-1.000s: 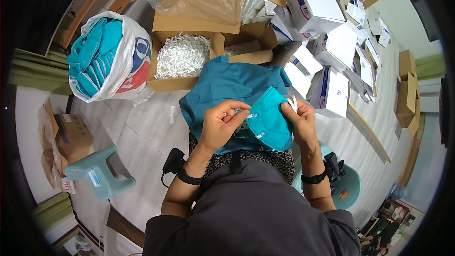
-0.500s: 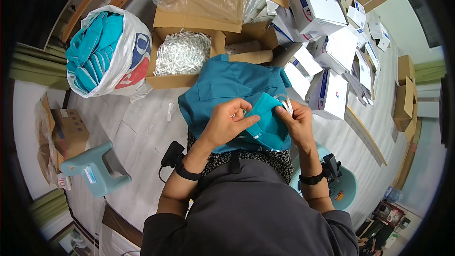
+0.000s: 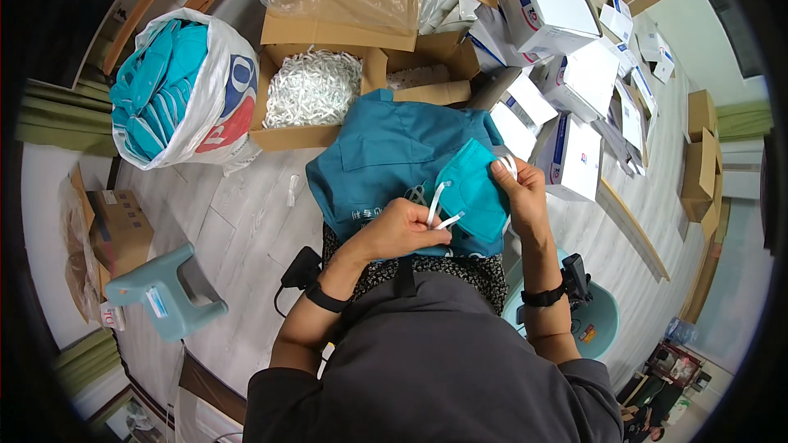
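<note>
A teal folded face mask [image 3: 474,193] is held up over my lap, its flat side toward me. At its right edge my right hand [image 3: 524,194] grips it, thumb on top, with a white loop showing by the fingers. My left hand [image 3: 400,231] is closed at the mask's left side, pinching the white ear loop [image 3: 435,203] that is attached there at two spots. Beneath both hands a dark teal cloth [image 3: 382,143] with some white print covers my lap.
Ahead stands a cardboard box [image 3: 298,138] full of white ear loops [image 3: 313,90]. A white sack [image 3: 215,102] of teal masks is at the left, with a blue stool [image 3: 168,295] nearer. White boxes [image 3: 574,156] pile up at the right, and a blue basin [image 3: 603,324] sits beside me.
The mask has turned flatter toward me and moved slightly up. My left hand has come off its face and lowered, now drawing the left ear loop outward. My right hand has shifted up its edge.
</note>
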{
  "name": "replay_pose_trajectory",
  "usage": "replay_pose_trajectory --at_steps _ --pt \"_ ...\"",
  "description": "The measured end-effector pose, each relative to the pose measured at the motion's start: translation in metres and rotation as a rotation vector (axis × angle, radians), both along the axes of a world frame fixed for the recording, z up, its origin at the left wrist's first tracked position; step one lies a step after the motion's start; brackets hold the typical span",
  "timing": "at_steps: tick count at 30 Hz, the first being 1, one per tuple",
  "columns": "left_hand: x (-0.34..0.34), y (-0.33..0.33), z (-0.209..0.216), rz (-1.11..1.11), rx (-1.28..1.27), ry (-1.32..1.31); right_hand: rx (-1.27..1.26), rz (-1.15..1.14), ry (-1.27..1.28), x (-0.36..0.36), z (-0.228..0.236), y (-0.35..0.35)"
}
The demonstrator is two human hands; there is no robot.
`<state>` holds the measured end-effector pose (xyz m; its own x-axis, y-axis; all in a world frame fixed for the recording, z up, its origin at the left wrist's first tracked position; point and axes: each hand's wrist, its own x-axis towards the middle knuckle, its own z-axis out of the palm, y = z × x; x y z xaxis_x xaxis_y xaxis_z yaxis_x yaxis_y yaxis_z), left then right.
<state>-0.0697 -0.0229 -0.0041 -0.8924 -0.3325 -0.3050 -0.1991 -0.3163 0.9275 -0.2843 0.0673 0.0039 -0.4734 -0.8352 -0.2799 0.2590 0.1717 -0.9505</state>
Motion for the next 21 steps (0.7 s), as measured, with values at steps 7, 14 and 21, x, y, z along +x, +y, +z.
replay_pose_trajectory --at_steps 7,14,21 --pt "0.055 -0.038 0.017 0.208 0.076 0.543 0.009 -0.031 0.023 -0.043 -0.012 0.019" --pt "0.041 -0.035 0.018 0.509 0.629 0.560 0.058 -0.010 -0.063 -0.021 -0.023 0.002" --pt "0.020 -0.024 0.003 0.315 0.404 0.115 0.118 0.043 1.067 0.013 0.009 -0.019"
